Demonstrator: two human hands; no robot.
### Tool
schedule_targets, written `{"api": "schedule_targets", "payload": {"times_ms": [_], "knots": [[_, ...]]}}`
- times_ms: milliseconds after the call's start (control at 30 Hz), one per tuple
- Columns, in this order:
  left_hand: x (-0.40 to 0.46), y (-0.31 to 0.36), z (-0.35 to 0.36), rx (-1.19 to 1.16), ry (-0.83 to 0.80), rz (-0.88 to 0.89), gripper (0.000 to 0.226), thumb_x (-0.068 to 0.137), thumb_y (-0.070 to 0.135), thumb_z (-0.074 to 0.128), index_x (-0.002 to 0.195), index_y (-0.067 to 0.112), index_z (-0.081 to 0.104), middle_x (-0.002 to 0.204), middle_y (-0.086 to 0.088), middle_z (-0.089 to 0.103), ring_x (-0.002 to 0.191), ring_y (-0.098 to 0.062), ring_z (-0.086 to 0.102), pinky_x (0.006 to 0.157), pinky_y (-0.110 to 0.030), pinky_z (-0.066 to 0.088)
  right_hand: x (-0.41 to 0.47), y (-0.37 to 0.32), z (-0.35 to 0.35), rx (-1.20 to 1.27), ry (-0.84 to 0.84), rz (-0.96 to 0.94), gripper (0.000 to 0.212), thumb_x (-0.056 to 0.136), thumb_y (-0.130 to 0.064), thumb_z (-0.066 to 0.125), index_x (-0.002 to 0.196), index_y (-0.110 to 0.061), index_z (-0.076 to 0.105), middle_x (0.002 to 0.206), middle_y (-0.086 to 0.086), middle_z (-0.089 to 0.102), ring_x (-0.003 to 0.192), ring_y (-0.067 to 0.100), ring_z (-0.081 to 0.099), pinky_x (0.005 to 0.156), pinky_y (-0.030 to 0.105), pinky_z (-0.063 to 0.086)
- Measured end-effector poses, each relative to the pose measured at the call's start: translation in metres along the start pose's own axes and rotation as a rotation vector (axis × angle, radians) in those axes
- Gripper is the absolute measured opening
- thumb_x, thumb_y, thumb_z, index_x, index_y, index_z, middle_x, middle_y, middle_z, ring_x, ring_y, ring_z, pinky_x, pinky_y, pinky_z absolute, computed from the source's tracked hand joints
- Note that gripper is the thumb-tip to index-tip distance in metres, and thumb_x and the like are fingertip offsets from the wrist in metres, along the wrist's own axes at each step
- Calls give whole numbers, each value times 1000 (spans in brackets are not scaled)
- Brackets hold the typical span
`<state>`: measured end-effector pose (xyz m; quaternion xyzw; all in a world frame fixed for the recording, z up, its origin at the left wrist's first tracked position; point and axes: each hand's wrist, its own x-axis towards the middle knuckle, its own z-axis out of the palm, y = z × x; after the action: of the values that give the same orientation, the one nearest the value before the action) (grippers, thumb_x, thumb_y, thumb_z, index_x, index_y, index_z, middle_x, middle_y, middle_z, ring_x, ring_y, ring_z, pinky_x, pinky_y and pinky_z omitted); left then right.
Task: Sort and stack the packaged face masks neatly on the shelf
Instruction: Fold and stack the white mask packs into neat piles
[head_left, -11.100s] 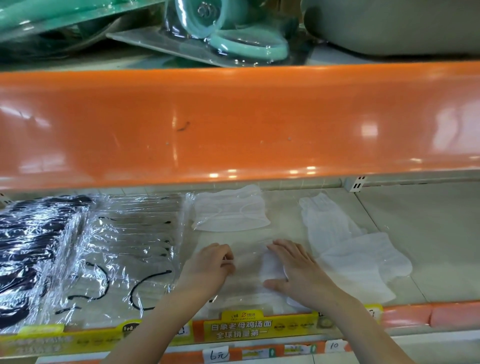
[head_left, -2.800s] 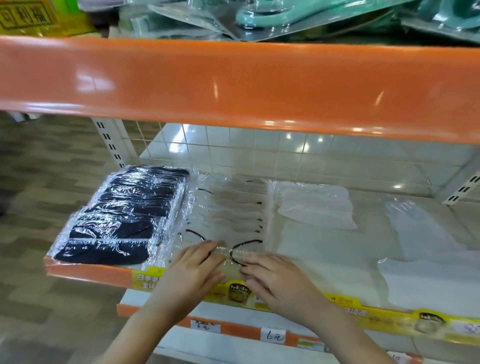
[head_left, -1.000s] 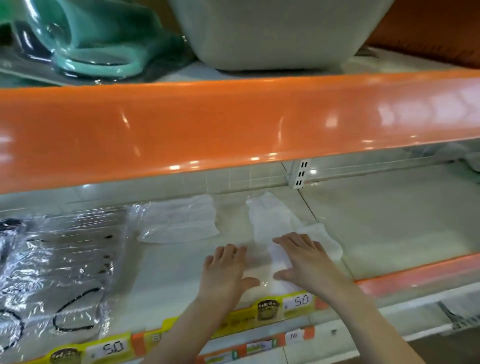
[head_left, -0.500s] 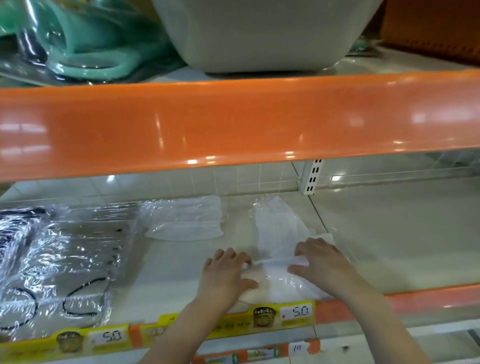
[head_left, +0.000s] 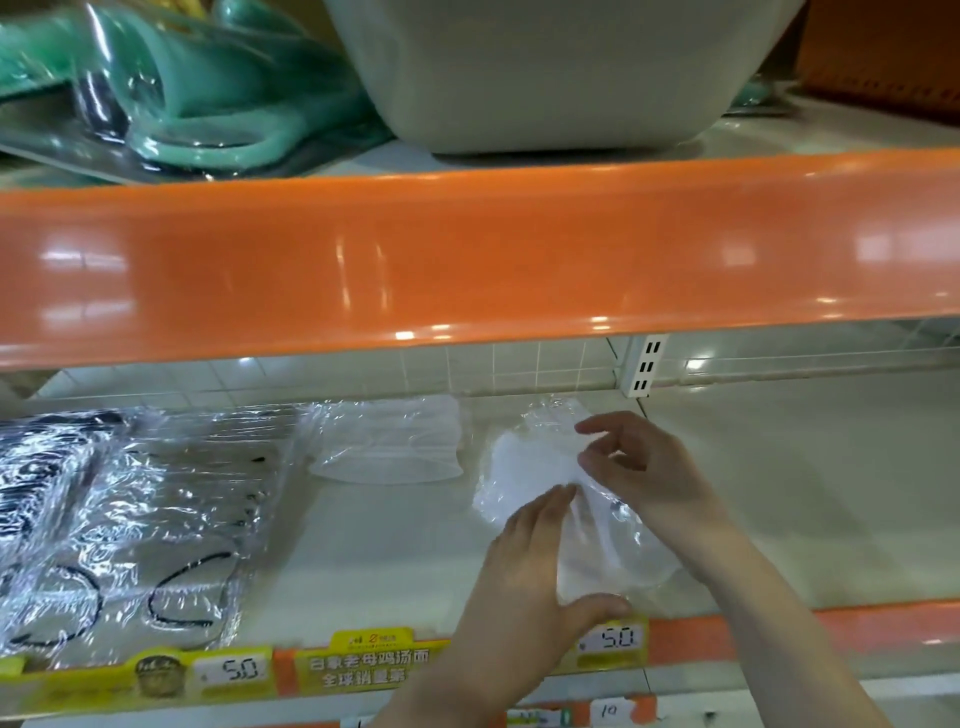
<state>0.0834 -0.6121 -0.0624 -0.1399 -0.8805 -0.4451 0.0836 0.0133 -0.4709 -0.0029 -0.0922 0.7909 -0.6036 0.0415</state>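
Observation:
A white face mask in clear wrap (head_left: 524, 467) is lifted off the cream shelf (head_left: 395, 551), held between both hands. My left hand (head_left: 524, 577) grips its near end, thumb under and fingers on top. My right hand (head_left: 644, 478) pinches its right side with curled fingers. Another wrapped white mask pack (head_left: 387, 441) lies flat further back on the left. Clear packs with black ear loops (head_left: 171, 525) are spread at the left, and black mask packs (head_left: 31, 499) lie at the far left edge.
The orange lip of the upper shelf (head_left: 467, 249) overhangs closely above. A grey tub (head_left: 550, 67) and green plastic items (head_left: 197, 104) sit on top of it. Yellow price strips (head_left: 363, 660) line the front edge. Bare shelf (head_left: 810, 483) extends right of a white upright bracket (head_left: 641, 366).
Both hands pressed flat on the white packs a second ago; now they have lifted one pack off the shelf and raised it, with the right hand moved further back.

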Motion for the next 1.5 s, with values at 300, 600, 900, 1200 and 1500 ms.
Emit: {"api": "schedule_targets", "payload": {"times_ms": [300,600,900,1200,1500], "knots": [[-1,-3,-26,-760,290,-307,74,55,30,74,124,25,48,115,11,65,111,-3,59,88,-24,51,-26,-6,36,225,-365,-195,50,90,-53,49,118,-15,66,119,-3,67,118,12,58,100,22,43],[-6,-32,-69,-563,468,-434,28,89,-12,49,91,11,65,57,2,53,52,-9,44,53,-24,40,-11,35,53,-370,-3,-406,34,81,-46,49,113,-39,60,120,-28,50,119,-3,41,93,9,32],[-6,-71,-105,-650,451,-658,34,93,-2,53,123,15,53,100,-13,62,77,-20,61,47,-17,47,-10,70,64,-853,-133,-563,65,65,-6,78,121,-26,54,124,-9,48,111,12,47,79,25,50],[-22,-101,-111,599,394,17,33,91,24,55,122,14,54,113,-4,62,105,-24,59,87,-37,47,8,78,82,-810,84,-764,34,66,6,71,92,-16,72,89,-5,64,78,16,55,61,29,51],[-11,-125,-127,777,398,343,12,86,27,60,93,18,64,85,2,65,76,-20,63,62,-31,50,27,52,115,-718,290,-927,31,77,1,51,95,-11,73,94,0,65,88,18,54,71,32,49]]}}
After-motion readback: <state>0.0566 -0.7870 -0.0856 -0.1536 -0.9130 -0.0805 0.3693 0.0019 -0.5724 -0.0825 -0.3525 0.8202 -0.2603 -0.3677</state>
